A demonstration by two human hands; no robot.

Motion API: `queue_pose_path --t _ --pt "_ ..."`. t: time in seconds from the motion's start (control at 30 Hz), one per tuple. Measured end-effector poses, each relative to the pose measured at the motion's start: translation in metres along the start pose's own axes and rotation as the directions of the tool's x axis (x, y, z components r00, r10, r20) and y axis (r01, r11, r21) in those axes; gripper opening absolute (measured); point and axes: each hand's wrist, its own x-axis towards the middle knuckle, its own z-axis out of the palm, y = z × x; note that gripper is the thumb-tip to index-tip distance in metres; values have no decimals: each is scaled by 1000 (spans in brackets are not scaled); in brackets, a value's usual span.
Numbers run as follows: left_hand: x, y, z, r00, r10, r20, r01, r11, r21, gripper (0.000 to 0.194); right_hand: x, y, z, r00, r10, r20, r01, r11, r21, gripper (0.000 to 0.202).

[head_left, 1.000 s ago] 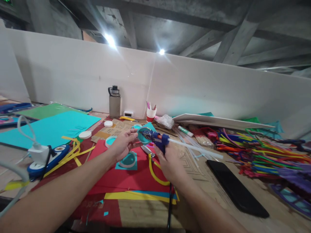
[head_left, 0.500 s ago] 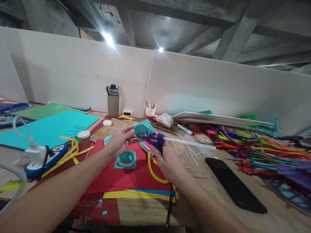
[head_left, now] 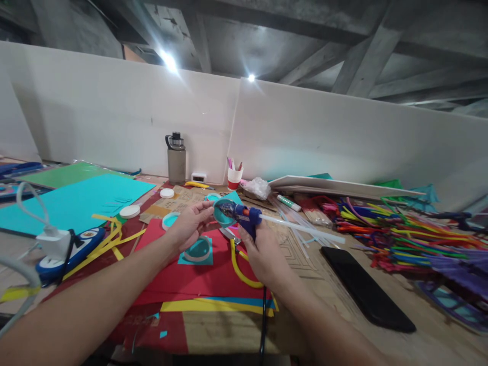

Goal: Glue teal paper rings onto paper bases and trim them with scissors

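My left hand is closed, pinching the rim of a small round turquoise-lined lid. A glue gun is gripped in my right hand, with a long clear glue stick poking out of its back. Its nozzle points into the round lid, and I cannot tell whether the tip touches it. Below the hands, a pale ring rests on a turquoise paper square atop red paper. Yellow-handled pliers or cutters lie beside my right hand, partly hidden.
Right of my arm lies a black phone, with colourful pipe cleaners beyond. On the left are turquoise sheets, yellow strips and a power strip. A bottle and a cup of pens stand behind.
The round lid has tilted and shifted slightly right and down, baring another turquoise-filled lid behind it. The glue gun stays pointed into it, its glue stick tipped slightly lower at the back.
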Motion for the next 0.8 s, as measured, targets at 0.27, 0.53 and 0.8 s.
queue_pose_path --t 0.27,0.53,0.8 --pt "1 1 -1 1000 6 -8 -6 1000 17 21 1 -1 0 1000 13 17 -14 999 35 35" --pt "3 4 -5 999 36 -30 -35 998 52 23 2 -2 -2 994 45 100 -55 994 98 32" --pt "4 4 -7 991 111 -79 -107 993 55 21 3 0 -4 996 21 87 -26 998 65 33"
